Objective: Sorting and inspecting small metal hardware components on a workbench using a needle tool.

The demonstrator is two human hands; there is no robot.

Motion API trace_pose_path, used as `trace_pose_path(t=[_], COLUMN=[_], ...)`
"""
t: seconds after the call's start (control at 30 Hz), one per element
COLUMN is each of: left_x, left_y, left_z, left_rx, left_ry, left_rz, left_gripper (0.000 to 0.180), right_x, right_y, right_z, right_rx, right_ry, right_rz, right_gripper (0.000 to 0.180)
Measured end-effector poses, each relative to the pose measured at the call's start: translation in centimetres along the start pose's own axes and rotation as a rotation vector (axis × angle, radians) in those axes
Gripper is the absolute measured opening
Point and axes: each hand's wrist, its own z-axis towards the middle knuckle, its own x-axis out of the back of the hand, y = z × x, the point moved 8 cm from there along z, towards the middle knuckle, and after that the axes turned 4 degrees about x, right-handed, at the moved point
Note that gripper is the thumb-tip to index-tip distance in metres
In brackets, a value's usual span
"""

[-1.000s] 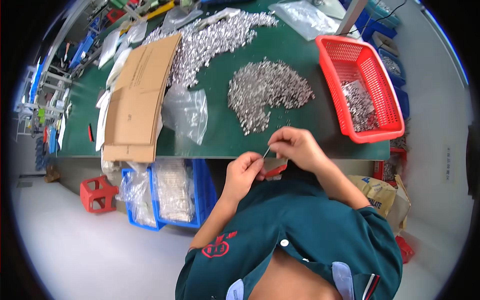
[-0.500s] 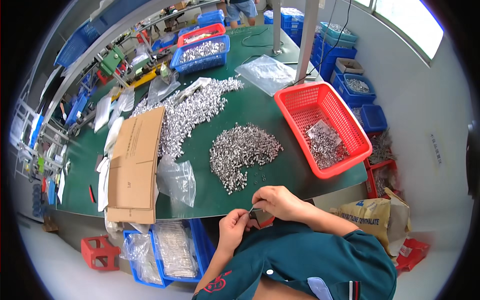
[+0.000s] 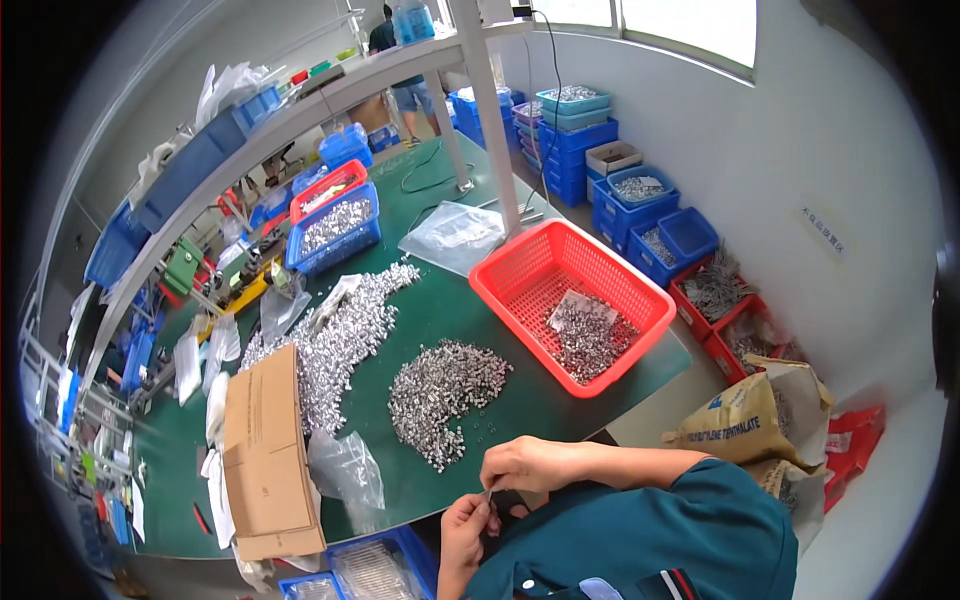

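Close together at the table's near edge, both my hands are closed in pinches. My left hand (image 3: 464, 530) holds a thin metal rod (image 3: 489, 494), of which only a short bit shows between the fingers. Just above it, my right hand (image 3: 520, 465) pinches at the rod's upper end; its fingertips hide whatever else they hold. Beyond the hands lies a pile of small metal sleeves (image 3: 447, 392) on the green table (image 3: 420, 500), with a few loose rings (image 3: 484, 428) at its near right side.
A red basket (image 3: 640, 345) with small metal parts stands to the right. At left are a larger heap of shiny parts (image 3: 340, 350), a cardboard piece (image 3: 262, 460) and a clear bag (image 3: 350, 470). A metal post (image 3: 490, 120) rises behind the basket; a sack (image 3: 745, 420) stands at right.
The view has tilted up and turned right, so the table items sit lower and further left. My hands remain together with the rod between them, showing less of it now.
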Motion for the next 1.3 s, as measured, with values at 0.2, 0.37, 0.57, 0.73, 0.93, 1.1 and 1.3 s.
trace_pose_path(t=[0.2, 0.37, 0.57, 0.73, 0.93, 1.1, 1.3], left_x=[-1.8, 0.2, 0.7, 0.8, 0.7, 0.2, -0.1], left_y=[-0.4, 0.6, 1.0, 1.3, 0.2, -0.5, 0.5], left_z=[0.3, 0.4, 0.7, 1.2, 1.3, 0.8, 1.1], left_rx=[0.039, -0.077, -0.117, -0.113, -0.034, 0.030, 0.031], left_ry=[-0.248, 0.083, 0.147, 0.175, 0.051, 0.054, 0.103], left_rz=[-0.294, 0.060, 0.109, 0.148, -0.037, -0.091, 0.145], left_gripper=[0.014, 0.011, 0.011, 0.011, 0.011, 0.012, 0.008], right_x=[0.0, 0.7, 1.3, 1.1, 0.1, -1.7, -1.4], right_y=[-1.1, 1.0, 2.1, 2.4, 3.2, 3.9, 4.5], right_z=[-0.1, -0.7, -0.4, 0.2, -0.2, -1.1, -1.5], right_rx=[0.082, -0.128, -0.243, -0.152, -0.201, -0.276, -0.468], right_ry=[0.052, 0.147, 0.194, 0.097, 0.055, 0.048, 0.063], right_rz=[0.025, 0.035, 0.050, -0.072, 0.152, 0.231, 0.341], right_gripper=[0.009, 0.015, 0.014, 0.016, 0.016, 0.016, 0.009])
